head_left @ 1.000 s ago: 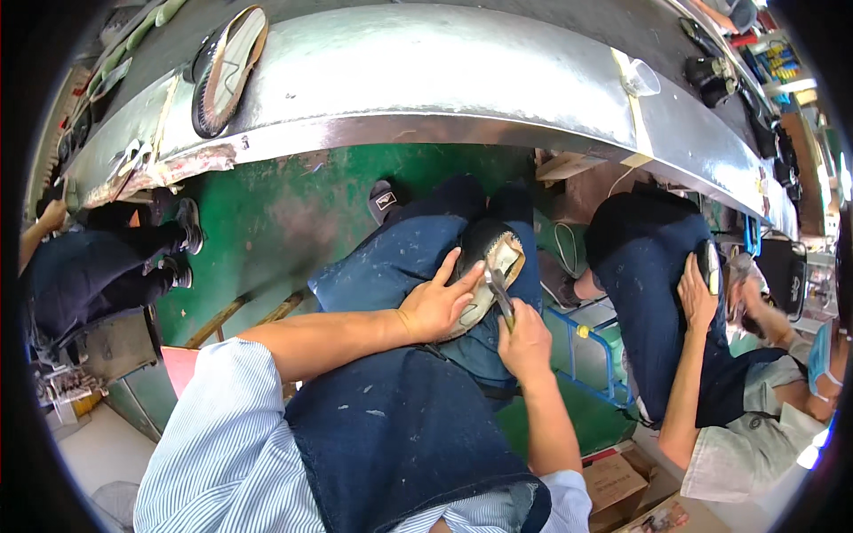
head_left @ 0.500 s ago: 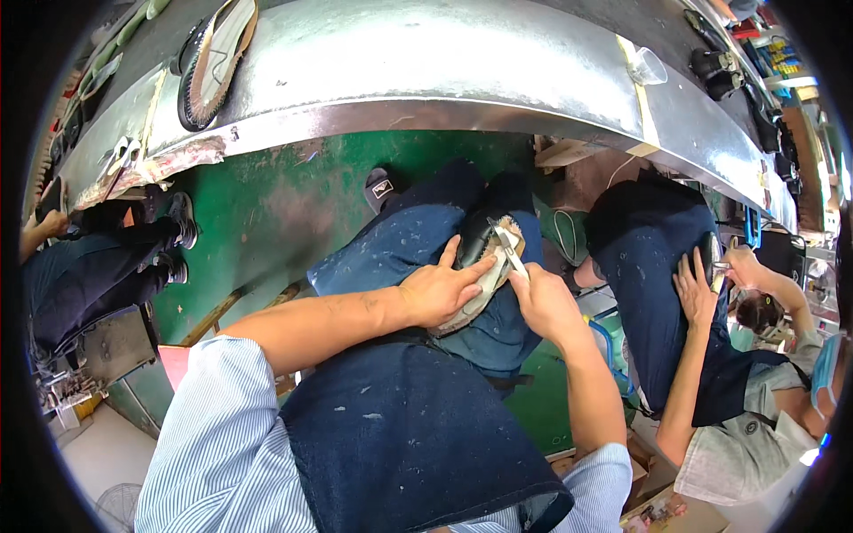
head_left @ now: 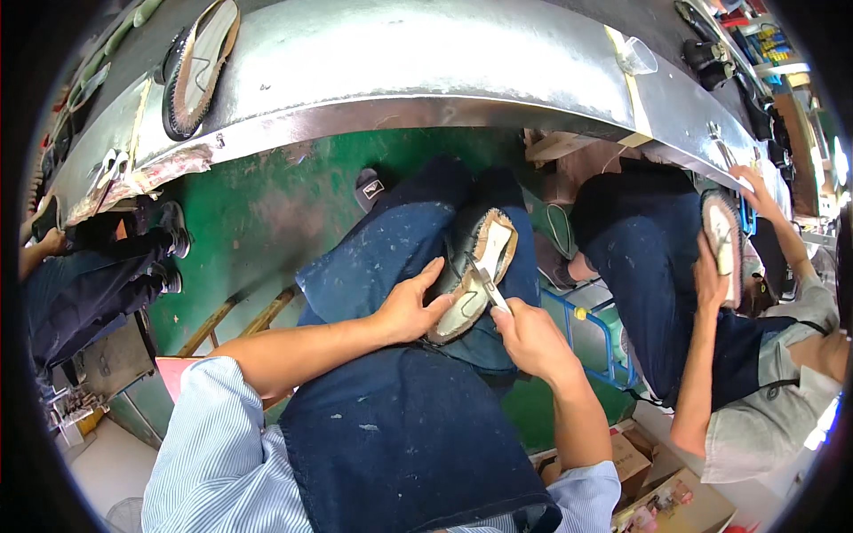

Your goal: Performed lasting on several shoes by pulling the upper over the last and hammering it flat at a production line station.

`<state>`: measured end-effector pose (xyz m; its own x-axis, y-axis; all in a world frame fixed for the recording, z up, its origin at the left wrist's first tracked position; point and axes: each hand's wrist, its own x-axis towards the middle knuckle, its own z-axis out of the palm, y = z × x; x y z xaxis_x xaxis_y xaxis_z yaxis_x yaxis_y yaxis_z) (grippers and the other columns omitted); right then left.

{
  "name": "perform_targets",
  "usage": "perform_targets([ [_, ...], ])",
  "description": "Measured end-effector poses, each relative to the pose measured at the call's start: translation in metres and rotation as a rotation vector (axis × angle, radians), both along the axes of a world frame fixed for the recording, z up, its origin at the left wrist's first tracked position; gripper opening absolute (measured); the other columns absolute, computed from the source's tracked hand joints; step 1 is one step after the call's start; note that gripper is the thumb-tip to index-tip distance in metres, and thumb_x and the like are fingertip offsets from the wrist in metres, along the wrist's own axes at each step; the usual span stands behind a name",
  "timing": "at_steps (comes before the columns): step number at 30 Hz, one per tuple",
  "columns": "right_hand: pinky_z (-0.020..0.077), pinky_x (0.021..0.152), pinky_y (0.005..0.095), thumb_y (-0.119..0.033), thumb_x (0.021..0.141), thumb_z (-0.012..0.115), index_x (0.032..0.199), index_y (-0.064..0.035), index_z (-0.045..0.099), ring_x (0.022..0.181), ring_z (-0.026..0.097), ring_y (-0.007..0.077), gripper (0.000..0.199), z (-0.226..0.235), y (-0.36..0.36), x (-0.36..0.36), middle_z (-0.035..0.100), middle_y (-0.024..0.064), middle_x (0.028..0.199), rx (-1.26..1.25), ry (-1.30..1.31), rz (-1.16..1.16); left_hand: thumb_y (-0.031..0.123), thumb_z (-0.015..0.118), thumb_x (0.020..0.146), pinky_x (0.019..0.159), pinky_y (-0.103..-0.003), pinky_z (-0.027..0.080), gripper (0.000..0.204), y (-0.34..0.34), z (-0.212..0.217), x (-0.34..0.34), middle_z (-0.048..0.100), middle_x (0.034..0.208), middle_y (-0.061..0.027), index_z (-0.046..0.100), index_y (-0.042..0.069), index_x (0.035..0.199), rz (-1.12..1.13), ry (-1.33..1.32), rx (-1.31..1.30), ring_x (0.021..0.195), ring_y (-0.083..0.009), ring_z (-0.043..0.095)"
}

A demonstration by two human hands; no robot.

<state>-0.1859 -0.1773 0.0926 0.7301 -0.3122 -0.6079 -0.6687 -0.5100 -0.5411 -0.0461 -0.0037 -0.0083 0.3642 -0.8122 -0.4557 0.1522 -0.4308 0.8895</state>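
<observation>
An unfinished black shoe [head_left: 499, 238] lies sole up across my lap, its pale insole and the gathered tan edge around it facing me. My left hand [head_left: 410, 306] grips the shoe's left side, with fingers at the black upper and thumb by the insole. In my right hand [head_left: 533, 338] is a slim metal hand tool [head_left: 486, 282] with a pale handle; its exact kind is unclear. The tool's metal end rests at the middle of the shoe's bottom, close to my left hand. My right fingers are closed round its handle.
Ahead runs a metal-topped bench [head_left: 373, 53] with another upturned shoe [head_left: 203, 71] and a clear plastic cup [head_left: 636, 57]. At right a co-worker holds a shoe [head_left: 721, 244] on the lap and reaches to the bench. Another person sits at far left. A blue metal frame [head_left: 591, 342] stands beside my right leg.
My right hand and the tool have moved back from one end of the shoe toward its middle. My left hand has drawn off the insole to the side. The co-worker's hand has reached to the bench.
</observation>
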Motion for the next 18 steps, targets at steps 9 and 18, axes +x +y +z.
perform_targets([
  [9,0.0489,0.076,0.0533,-0.031,0.1,0.048,0.099,0.0021,0.056,0.086,0.063,0.047,0.034,-0.019,0.023,-0.018,0.065,0.0272,0.091,0.02,-0.452,-0.205,0.02,0.066,0.09,0.119,-0.033,0.02,0.077,0.003,-0.03,0.001,0.025,0.155,-0.0285,0.026,-0.009,0.148,-0.026,0.017,-0.151,0.147,-0.0315,0.023],
  [18,0.0512,0.067,0.0323,-0.03,0.102,0.045,0.102,0.0022,0.058,0.071,0.066,0.0203,0.035,-0.046,0.041,-0.068,0.066,0.0116,0.077,0.22,-0.215,-0.406,0.024,0.08,0.077,0.11,-0.034,0.036,0.11,-0.013,0.032,0.024,0.043,0.145,-0.0278,0.006,0.001,0.155,-0.422,0.001,0.225,0.134,-0.0319,0.046],
])
